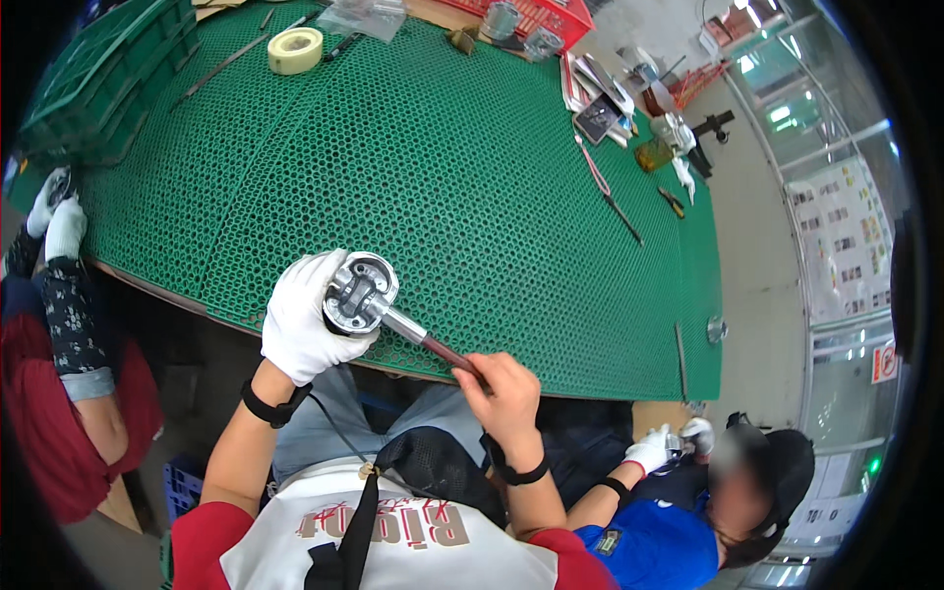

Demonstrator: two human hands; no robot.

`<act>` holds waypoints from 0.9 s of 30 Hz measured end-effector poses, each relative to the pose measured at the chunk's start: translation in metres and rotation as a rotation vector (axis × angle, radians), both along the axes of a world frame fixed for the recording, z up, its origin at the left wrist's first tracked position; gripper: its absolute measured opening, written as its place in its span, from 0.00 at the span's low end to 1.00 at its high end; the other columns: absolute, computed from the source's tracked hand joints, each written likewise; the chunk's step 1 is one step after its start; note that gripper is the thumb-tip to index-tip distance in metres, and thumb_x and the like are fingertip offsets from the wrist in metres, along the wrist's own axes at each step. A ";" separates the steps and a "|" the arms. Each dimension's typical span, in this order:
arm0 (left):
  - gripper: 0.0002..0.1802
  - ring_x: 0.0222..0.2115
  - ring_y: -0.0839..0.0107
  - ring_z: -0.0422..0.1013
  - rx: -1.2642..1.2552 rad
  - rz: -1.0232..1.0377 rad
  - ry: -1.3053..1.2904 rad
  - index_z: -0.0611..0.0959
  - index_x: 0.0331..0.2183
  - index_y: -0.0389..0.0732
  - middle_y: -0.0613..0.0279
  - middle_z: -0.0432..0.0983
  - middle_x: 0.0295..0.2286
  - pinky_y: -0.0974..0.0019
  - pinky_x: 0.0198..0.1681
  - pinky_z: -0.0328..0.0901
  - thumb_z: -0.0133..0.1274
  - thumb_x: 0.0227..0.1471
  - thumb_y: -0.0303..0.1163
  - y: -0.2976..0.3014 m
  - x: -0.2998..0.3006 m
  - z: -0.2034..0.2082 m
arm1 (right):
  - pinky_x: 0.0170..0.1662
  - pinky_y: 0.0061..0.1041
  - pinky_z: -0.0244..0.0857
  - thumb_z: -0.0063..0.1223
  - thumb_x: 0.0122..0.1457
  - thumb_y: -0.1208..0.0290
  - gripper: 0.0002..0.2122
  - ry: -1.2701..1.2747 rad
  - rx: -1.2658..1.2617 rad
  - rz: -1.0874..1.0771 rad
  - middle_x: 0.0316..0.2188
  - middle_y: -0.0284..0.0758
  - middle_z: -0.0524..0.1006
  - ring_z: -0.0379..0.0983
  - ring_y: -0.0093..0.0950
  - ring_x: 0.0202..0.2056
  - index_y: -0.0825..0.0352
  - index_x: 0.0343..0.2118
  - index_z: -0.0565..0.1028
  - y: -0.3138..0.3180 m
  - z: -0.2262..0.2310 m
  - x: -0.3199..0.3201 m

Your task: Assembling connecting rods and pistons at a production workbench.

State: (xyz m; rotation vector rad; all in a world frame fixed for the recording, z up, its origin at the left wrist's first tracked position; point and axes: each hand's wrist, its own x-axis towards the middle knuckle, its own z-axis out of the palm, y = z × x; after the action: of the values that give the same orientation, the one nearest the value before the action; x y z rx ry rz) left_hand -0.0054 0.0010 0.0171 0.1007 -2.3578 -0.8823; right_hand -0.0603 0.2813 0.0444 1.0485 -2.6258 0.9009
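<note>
Gripping the piston (360,293), the gloved left hand (303,320) is kept above the mat (472,177) edge, steadying it, while a tool (418,332) is clenched by the bare right hand (506,393) and pressed in.

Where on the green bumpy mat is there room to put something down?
The widest bare patch of the green mat lies mid-table, between the tape roll and the left hand holding the round metal part. The far edge by the red basket and the right edge's tools are crowded.
</note>
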 end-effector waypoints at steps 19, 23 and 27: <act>0.56 0.58 0.44 0.66 0.020 0.083 -0.030 0.71 0.59 0.42 0.39 0.56 0.62 0.51 0.58 0.68 0.75 0.25 0.39 0.003 0.002 -0.011 | 0.30 0.34 0.70 0.65 0.52 0.67 0.09 0.174 -0.046 0.067 0.25 0.34 0.72 0.75 0.34 0.28 0.63 0.30 0.75 -0.084 -0.008 -0.007; 0.57 0.54 0.42 0.68 -0.054 0.142 0.020 0.71 0.60 0.43 0.40 0.61 0.58 0.49 0.55 0.69 0.75 0.23 0.40 0.004 0.001 -0.017 | 0.31 0.38 0.70 0.65 0.53 0.64 0.09 -0.040 -0.063 0.065 0.25 0.35 0.75 0.76 0.39 0.28 0.62 0.31 0.79 -0.037 -0.009 -0.008; 0.53 0.49 0.51 0.72 0.000 0.199 -0.029 0.73 0.58 0.43 0.48 0.70 0.50 0.53 0.53 0.70 0.75 0.26 0.35 0.008 0.003 -0.012 | 0.30 0.27 0.69 0.67 0.55 0.64 0.10 -0.501 -0.138 -0.090 0.23 0.33 0.79 0.76 0.26 0.25 0.66 0.33 0.82 0.039 0.001 -0.014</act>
State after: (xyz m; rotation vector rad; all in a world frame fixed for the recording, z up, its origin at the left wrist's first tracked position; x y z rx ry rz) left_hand -0.0025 0.0090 0.0051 0.3436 -2.3267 -0.7883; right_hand -0.0743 0.3204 0.0454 0.7369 -2.9081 1.4588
